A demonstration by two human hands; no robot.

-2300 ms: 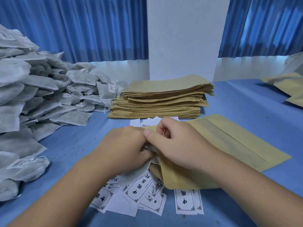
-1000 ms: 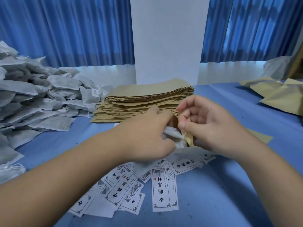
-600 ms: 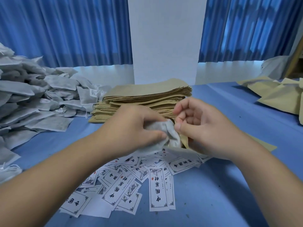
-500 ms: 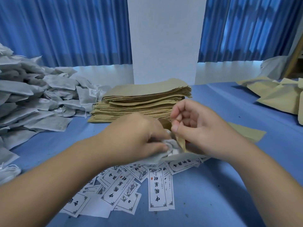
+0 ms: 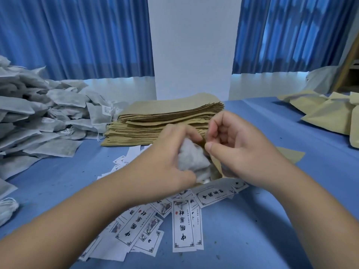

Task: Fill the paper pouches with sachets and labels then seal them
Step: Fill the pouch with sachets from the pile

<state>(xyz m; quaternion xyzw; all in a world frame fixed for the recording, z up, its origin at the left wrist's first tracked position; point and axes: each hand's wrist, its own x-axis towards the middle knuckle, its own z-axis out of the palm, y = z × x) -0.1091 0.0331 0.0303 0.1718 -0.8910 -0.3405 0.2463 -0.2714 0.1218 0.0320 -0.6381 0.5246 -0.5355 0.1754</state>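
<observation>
Two grips engaged: my left grip [image 5: 167, 162] clutches the sachet [image 5: 191, 160], right grip [image 5: 239, 150] pinches the pouch [image 5: 291, 154] open; forcing it may tear paper.

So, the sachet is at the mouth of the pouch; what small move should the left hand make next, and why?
Probably push the sachet deeper into the paper pouch. The left hand grips it, bunched, at the pouch mouth with most of it outside, and the right hand pinches the pouch edge, which holds the mouth open.
</observation>
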